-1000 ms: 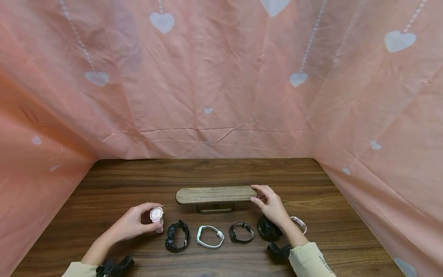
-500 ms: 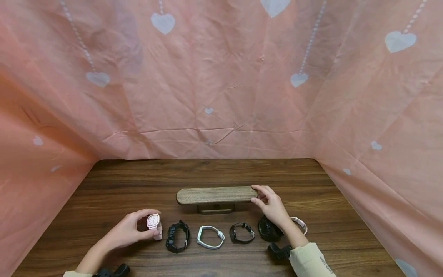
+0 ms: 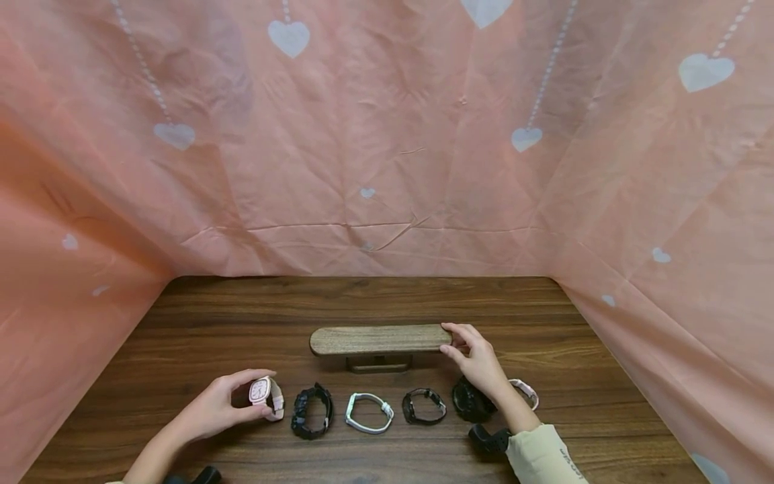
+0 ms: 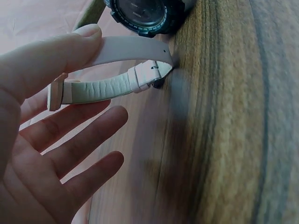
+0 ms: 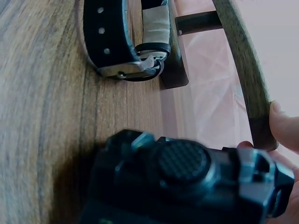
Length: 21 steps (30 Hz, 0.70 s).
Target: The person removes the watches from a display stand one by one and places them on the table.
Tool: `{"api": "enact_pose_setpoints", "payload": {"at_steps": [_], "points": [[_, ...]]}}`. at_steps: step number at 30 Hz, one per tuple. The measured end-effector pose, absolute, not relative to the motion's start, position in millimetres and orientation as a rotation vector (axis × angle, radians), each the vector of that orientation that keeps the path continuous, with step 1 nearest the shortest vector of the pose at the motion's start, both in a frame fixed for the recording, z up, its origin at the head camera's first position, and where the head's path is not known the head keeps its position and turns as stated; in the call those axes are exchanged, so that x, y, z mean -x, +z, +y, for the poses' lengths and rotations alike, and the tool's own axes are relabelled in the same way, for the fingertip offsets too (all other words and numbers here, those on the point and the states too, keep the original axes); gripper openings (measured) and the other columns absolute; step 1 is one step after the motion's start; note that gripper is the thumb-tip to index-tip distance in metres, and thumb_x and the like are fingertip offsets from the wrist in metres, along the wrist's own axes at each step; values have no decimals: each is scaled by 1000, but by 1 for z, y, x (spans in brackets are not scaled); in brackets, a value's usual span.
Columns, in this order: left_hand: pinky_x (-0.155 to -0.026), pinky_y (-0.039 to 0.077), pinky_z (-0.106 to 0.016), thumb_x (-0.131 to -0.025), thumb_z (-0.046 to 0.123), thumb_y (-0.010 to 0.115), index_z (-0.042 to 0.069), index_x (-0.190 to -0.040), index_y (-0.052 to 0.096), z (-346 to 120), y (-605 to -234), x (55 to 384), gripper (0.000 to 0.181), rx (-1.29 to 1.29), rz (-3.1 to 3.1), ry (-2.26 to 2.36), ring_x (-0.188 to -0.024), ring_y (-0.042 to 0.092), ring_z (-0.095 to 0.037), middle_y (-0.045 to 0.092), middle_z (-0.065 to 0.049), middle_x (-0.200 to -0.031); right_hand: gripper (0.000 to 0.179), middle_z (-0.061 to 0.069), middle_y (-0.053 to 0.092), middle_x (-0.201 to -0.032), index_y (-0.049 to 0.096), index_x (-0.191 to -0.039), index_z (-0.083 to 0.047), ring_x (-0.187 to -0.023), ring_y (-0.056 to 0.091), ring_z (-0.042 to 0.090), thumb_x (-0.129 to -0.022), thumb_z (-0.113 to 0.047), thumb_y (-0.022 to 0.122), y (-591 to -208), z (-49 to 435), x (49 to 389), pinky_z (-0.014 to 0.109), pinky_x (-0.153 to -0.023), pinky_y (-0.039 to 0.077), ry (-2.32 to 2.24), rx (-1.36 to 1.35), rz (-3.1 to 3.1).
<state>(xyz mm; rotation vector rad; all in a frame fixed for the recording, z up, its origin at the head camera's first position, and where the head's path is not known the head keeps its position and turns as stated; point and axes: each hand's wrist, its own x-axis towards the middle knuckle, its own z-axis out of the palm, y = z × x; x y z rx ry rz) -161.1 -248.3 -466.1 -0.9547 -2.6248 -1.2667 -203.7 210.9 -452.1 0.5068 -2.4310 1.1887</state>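
My left hand (image 3: 213, 407) pinches a pale pink wristwatch (image 3: 260, 390) with a squarish face, thumb on one side and fingers on the other. In the left wrist view its buckled strap (image 4: 110, 89) forms a loop whose end reaches right down at the table, while the other fingers spread below. My right hand (image 3: 476, 361) holds the right end of a wooden T-bar watch stand (image 3: 377, 339), thumb in front and fingers behind. In the right wrist view the bar (image 5: 243, 65) stands on a post above its base, and my fingertips grip its end.
Along the table (image 3: 254, 309) stand a black chunky watch (image 3: 312, 411), a white watch (image 3: 369, 413), a thin black watch (image 3: 424, 407), a large black watch (image 3: 470, 400) and a pink one (image 3: 525, 392) partly behind my right forearm. Pink cloth (image 3: 363, 168) encloses the back and sides.
My left hand has come down and slightly left with the pink wristwatch, tilting it so that more of its strap loop shows. My right hand and the stand have stayed in place.
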Motion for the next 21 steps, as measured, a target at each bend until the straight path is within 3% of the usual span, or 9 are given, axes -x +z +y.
{"api": "enact_pose_setpoints", "payload": {"at_steps": [10,16,21], "points": [[-72,49,-22,-76,22,77,2,-117,60,-259,-468,158,49,937,-2630,-1287,-88,59,-6,66,-1,-100,39,5,57,-92,62,-116,-3,-79,55,23,-78,-1,72,-451,212,204,34,-70,52,1177,-489,-2437],[-79,49,-23,-76,28,77,5,-116,62,-267,-471,154,48,857,-2704,-1256,-98,60,-13,66,0,-105,39,4,57,-91,63,-115,-3,-79,54,18,-78,0,72,-452,212,205,36,-69,52,1172,-496,-2434],[-82,48,-22,-75,35,77,11,-116,63,-273,-475,150,50,779,-2764,-1208,-102,59,-10,66,5,-107,38,3,57,-92,63,-115,-4,-79,54,18,-78,-1,73,-453,212,205,33,-70,52,1180,-485,-2447]]}}
